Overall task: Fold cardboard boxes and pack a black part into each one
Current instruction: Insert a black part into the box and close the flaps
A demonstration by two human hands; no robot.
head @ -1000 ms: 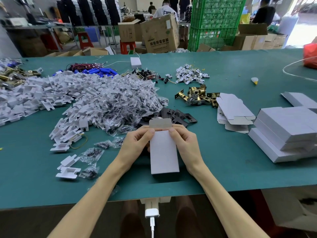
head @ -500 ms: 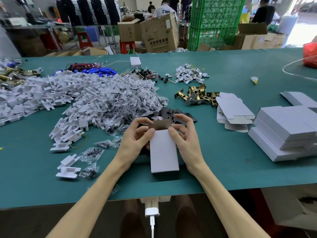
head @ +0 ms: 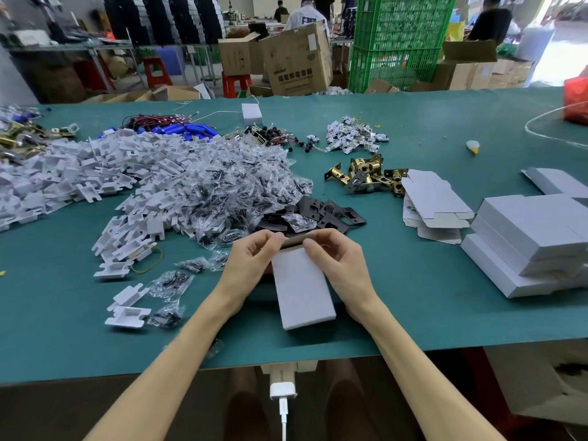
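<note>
Currently the white rectangular cardboard box is pinched by left hand and right hand, its end flap being closed. Tucking is likely needed next.

The scene is evenly and brightly lit; daylight is admitted from the opening at the upper right, where detail is washed out to white; only a soft, short shadow is thrown on the green table beneath the white box; straight lines are bowed towards the edges by the wide lens; the background and corners are rendered slightly soft.
</note>
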